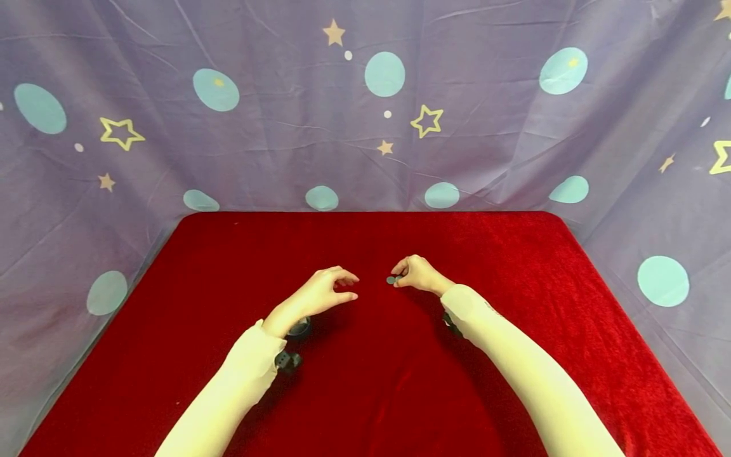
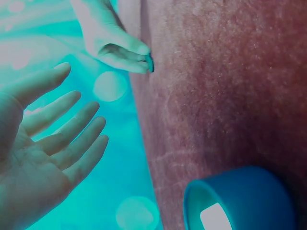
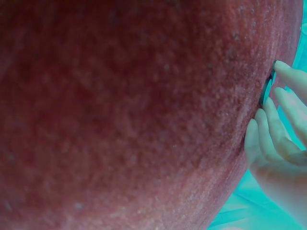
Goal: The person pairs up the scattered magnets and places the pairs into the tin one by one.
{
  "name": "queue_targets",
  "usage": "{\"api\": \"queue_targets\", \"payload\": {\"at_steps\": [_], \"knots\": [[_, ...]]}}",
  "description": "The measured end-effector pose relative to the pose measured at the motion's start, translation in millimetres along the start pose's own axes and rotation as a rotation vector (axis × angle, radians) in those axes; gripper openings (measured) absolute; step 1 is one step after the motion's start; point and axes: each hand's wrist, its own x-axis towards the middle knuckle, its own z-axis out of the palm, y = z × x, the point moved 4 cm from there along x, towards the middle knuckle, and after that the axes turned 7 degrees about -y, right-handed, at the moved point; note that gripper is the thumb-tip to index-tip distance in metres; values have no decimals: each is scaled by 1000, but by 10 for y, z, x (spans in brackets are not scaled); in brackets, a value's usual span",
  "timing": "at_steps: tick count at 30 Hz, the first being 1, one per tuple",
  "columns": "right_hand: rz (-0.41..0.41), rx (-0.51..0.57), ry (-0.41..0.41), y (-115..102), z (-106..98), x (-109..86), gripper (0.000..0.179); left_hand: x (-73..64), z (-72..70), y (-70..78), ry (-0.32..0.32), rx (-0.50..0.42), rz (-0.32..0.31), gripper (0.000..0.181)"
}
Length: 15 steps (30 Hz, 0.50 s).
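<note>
Small round grey discs lie on the red cloth near the middle, one disc (image 1: 391, 280) showing just left of the right fingertips. My right hand (image 1: 419, 273) is down at the cloth, thumb and fingers pinching a second disc (image 1: 398, 278) that overlaps the first in the head view. Its fingers also reach to the discs (image 3: 266, 91) in the right wrist view. To the left, my left hand (image 1: 322, 292) hovers with nothing in it, thumb apart and fingers extended, as the left hand (image 2: 53, 143) shows in its own wrist view.
A dark round cup (image 1: 299, 327) stands partly hidden beneath the left wrist. The left wrist view shows this cup (image 2: 249, 196) with a whitish patch inside its mouth. Red cloth (image 1: 365, 381) covers the table, and a patterned curtain (image 1: 365, 127) surrounds its back and sides.
</note>
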Motion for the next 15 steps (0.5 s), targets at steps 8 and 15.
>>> {"api": "queue_targets", "payload": {"at_steps": [8,15], "knots": [[-109,28,6,307,142,206,28,-253,-105,-9,65,-54,0,29],[-59,33,-3,162,83,109,28,-466,-184,-69,117,-45,-41,31]]}}
